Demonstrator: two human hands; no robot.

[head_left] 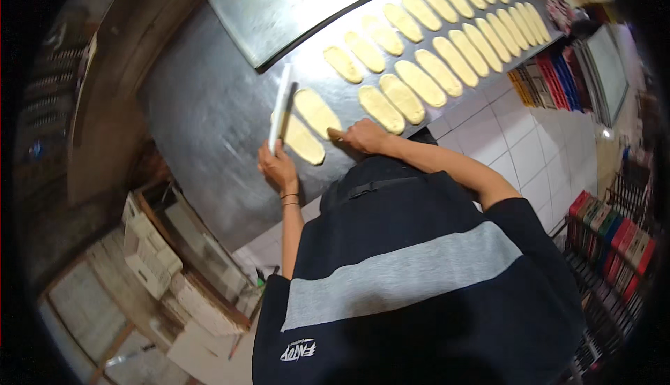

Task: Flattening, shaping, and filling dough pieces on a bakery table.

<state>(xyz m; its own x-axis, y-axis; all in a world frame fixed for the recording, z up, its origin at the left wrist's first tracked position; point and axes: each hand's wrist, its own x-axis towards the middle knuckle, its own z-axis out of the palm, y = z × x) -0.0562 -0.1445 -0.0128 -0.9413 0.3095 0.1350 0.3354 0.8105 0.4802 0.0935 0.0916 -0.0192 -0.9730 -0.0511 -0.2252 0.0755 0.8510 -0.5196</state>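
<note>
In my left hand (pixel 278 165) is the near end of a long, narrow white bar (pixel 281 106), tilted up and away from me. The bar partly covers the left edge of a flat, oval piece of pale dough (pixel 303 142). Just right of it lies a second long dough piece (pixel 316 111). My right hand (pixel 366 136) is at the near end of that second piece, fingers closed together at its tip; the thumb is hard to make out. To the right, two rows of similar flattened dough ovals (pixel 421 83) run along the metal table (pixel 202 127).
A large metal sheet (pixel 307 1) lies at the table's far side. White floor tiles (pixel 481 123) show beyond the table's right edge. Stacked coloured crates (pixel 614 238) stand at the lower right, and a wooden frame with pale boxes (pixel 150 252) at the lower left.
</note>
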